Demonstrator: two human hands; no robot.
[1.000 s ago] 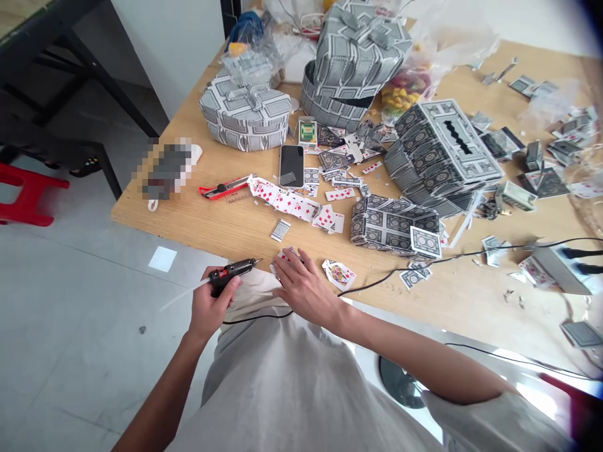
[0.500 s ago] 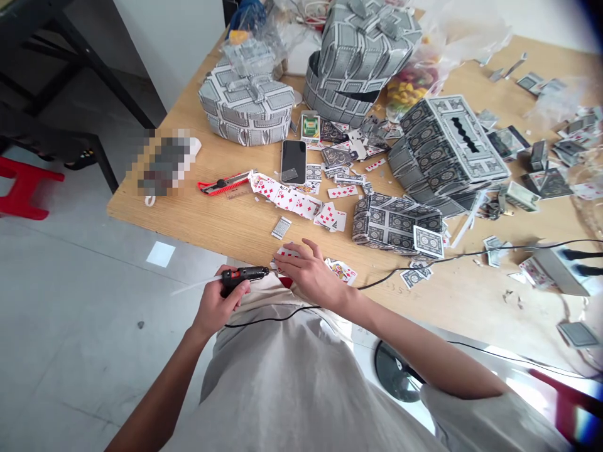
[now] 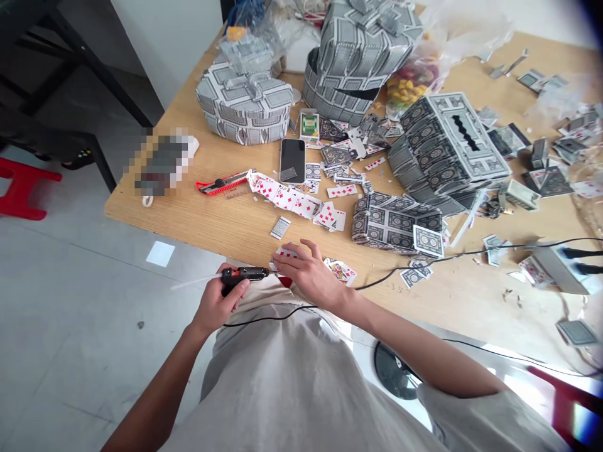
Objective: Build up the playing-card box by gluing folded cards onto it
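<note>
My left hand (image 3: 217, 304) is wrapped round a black glue gun (image 3: 245, 274), with a whitish glue stick (image 3: 195, 282) poking out of its back end. The nozzle points right, close to the fingertips of my right hand (image 3: 315, 277). Those fingers are spread over a red-pipped playing card (image 3: 285, 252) at the table's front edge; the thumb is hidden. Beside that hand lie face cards (image 3: 341, 271). A small folded card piece (image 3: 280, 228) sits just beyond it, and farther off is a joined strip of diamond cards (image 3: 285, 197).
A red utility knife (image 3: 223, 184) and a phone (image 3: 293, 161) lie on the table (image 3: 226, 220). Boxes woven from cards stand behind: an oval one (image 3: 245, 110), a slotted one (image 3: 452, 144) and a low one (image 3: 391, 223). A black cord (image 3: 396, 271) crosses the right side.
Both hands, the glue gun and the card hold nearly the same places. The view has shifted very slightly.
</note>
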